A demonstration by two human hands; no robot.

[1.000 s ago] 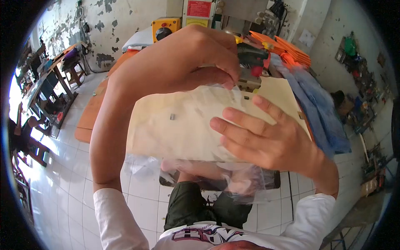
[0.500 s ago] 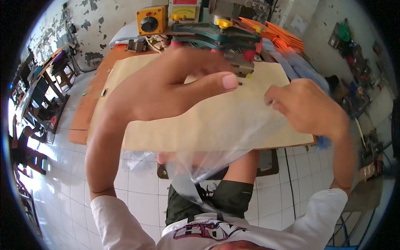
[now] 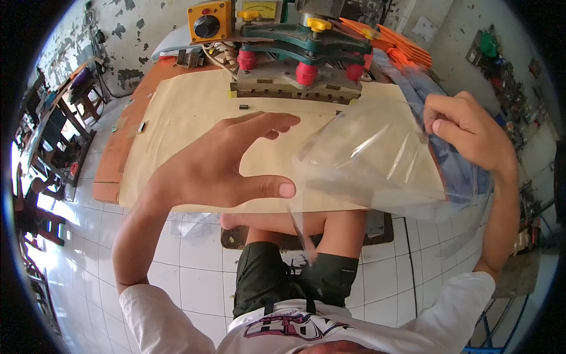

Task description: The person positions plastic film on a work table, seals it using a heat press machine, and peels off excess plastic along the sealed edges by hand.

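Note:
A clear plastic sheet point(image 3: 371, 156) hangs from my right hand point(image 3: 471, 130), which pinches it by an edge above the table's right side. The sheet spreads leftward over the tan work surface point(image 3: 194, 130), and its lower part droops past the front edge, blurred in places. My left hand point(image 3: 230, 165) is held over the middle of the surface, thumb and fingers apart, with nothing between them. Its thumb is close to the sheet's left edge. Beyond the hands stands a press-like machine point(image 3: 300, 53) with a green frame, red knobs and a metal bar at its base.
A yellow control box point(image 3: 209, 26) stands behind the table at left. Orange sheets point(image 3: 407, 50) and bluish plastic point(image 3: 413, 88) lie at the right. Small dark pieces sit near the machine's base. More clear plastic point(image 3: 197, 227) lies below the table's front edge.
My right hand has moved right and slightly up, drawing the plastic sheet out to the right. My left hand has dropped toward me, and its thumb and fingers are spread wider.

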